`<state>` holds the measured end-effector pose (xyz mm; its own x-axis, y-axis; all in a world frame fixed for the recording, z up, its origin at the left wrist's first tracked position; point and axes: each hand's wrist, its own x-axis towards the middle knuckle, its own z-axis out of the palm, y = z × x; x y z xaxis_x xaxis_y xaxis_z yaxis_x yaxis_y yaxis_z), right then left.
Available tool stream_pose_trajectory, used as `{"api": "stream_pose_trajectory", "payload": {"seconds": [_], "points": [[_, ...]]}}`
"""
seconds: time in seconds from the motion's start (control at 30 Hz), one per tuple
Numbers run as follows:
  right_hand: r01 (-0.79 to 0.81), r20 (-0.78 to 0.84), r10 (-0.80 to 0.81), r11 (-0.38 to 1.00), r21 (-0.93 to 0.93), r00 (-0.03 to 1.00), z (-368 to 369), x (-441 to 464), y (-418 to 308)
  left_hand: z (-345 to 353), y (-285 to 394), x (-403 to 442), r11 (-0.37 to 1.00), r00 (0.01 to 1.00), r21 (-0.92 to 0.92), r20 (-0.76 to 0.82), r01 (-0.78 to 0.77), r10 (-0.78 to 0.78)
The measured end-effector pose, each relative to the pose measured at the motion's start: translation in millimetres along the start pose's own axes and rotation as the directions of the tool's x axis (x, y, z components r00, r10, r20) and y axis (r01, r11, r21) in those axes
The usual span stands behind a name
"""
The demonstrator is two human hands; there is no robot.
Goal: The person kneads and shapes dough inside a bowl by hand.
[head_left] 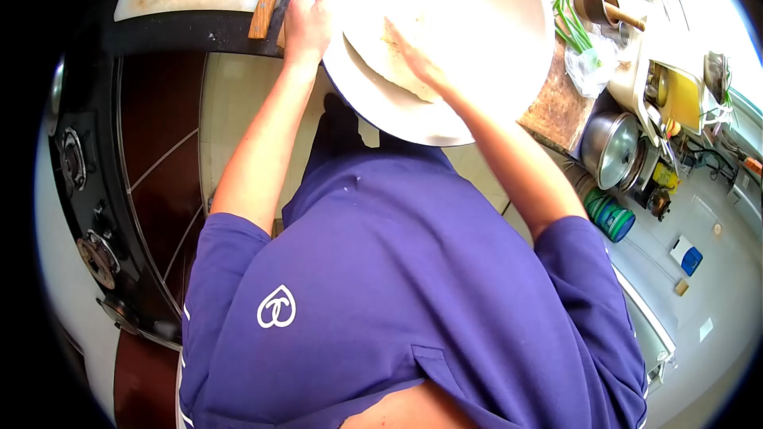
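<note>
One large round basin (509, 40), white with blue rim, the left hand (308, 28) gripping its edge. Inside lies dough (380, 62), pale, broad, its near edge curved; the right hand (415, 59) rests on it, fingers too glare-washed for me to tell their spread.

Bright daylight comes through a window (711, 20) at the upper right, bleaching the surfaces near it almost white. A dark table (179, 32) runs across the upper left, meeting a black hob (94, 183) with round burners (73, 160) at the far left. Alongside the hob stand glossy dark-red cabinets (159, 111) divided by pale seams. Cream floor (238, 103) shows beside them. A pale wall (703, 218) fills the lower right, bearing a blue-and-white fixture (687, 256).
</note>
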<state>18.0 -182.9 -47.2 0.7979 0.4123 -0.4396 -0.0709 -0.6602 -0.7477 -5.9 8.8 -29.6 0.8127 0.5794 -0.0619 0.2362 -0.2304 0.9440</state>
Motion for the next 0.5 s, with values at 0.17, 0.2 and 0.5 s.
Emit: {"api": "stream_pose_trajectory", "payload": {"seconds": [0.17, 0.2, 0.5], "points": [[-0.003, 0.191, -0.028, 0.986, 0.164, 0.981, -2, -68, -61, 1, 2, 0, 0.996, 0.997, -0.047, 0.020, 0.073, -0.072], [0.014, 0.201, -0.042, 0.990, 0.141, 0.979, -3, -69, -61, 1, 3, 0, 0.996, 0.996, -0.036, 0.016, 0.085, -0.085], [-0.008, 0.091, 0.014, 0.998, -0.069, 0.996, 7, 12, -39, 1, 13, -3, 0.989, 0.993, -0.084, -0.015, 0.119, -0.121]]}}
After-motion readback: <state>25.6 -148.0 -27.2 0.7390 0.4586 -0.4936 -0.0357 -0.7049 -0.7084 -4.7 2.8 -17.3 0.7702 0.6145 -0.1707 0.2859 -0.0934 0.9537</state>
